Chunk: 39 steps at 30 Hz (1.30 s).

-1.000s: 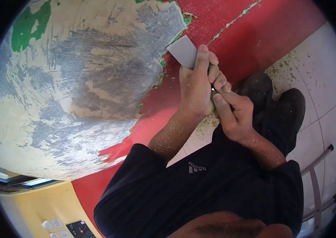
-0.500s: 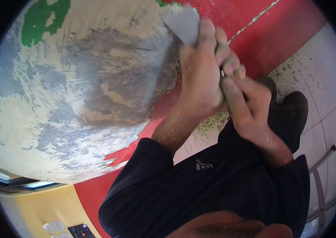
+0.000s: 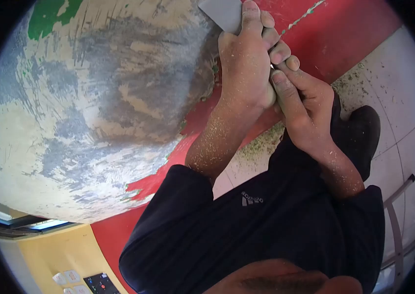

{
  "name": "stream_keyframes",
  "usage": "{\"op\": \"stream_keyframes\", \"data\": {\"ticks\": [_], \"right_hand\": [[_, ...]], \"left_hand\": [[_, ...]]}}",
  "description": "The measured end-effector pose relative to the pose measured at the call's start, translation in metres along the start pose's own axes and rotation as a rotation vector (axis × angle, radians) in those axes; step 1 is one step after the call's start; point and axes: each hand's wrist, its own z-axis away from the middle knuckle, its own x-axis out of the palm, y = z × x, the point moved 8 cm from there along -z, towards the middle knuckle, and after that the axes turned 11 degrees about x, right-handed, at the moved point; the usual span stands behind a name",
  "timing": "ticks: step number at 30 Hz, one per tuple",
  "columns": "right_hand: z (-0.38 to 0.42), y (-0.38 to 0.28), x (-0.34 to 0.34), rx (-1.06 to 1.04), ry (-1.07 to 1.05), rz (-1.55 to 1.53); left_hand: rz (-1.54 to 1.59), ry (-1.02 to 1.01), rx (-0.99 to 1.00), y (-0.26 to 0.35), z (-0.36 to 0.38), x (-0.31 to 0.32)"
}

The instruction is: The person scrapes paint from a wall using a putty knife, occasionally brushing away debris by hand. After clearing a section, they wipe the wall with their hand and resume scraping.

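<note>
My left hand (image 3: 245, 68) is closed round the handle of a scraper, its fingers curled toward the right and one lying along the blade side. The flat grey scraper blade (image 3: 224, 14) rests at or close to the wall near the top edge of the view; its contact edge is cut off. Just below, my right hand (image 3: 310, 110) grips the lower end of the handle, thumb and fingers pinched together. Most of the handle is hidden by both hands. The wall surface (image 3: 134, 98) beside them is scraped to patchy cream and grey. Pale flakes dust both forearms.
Red paint (image 3: 335, 44) borders the scraped area, with a green patch (image 3: 45, 22) at upper left. Paint chips (image 3: 261, 147) litter the tiled floor (image 3: 389, 108). A dark shoe (image 3: 364, 132) is close by. Metal legs (image 3: 396, 225) stand at right, a yellow panel (image 3: 65, 250) at lower left.
Both hands and the scraper have shifted slightly upward in view, carrying part of the blade past the top edge. The scraped wall also appears a little higher. The grip looks unchanged.
</note>
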Motion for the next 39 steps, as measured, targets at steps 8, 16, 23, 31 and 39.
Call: {"op": "stream_keyframes", "data": {"ticks": [8, 16, 23, 31, 39], "right_hand": [[0.007, 0.005, 0.000, 0.049, -0.016, 0.010], [-0.009, -0.019, 0.012, -0.071, 0.001, 0.124], [-0.018, -0.019, 0.008, -0.011, -0.012, 0.029], [-0.009, -0.025, 0.004, -0.076, 0.008, 0.108], [-0.003, -0.017, 0.004, -0.101, 0.016, 0.192]], "left_hand": [[0.019, 0.026, -0.003, -0.003, 0.007, -0.005], [-0.032, -0.094, 0.165, 0.036, -0.012, 0.014], [-0.010, -0.042, 0.123, 0.031, -0.012, 0.015], [0.014, -0.015, 0.018, 0.021, -0.001, 0.014], [0.015, 0.021, -0.015, 0.010, 0.003, 0.002]]}}
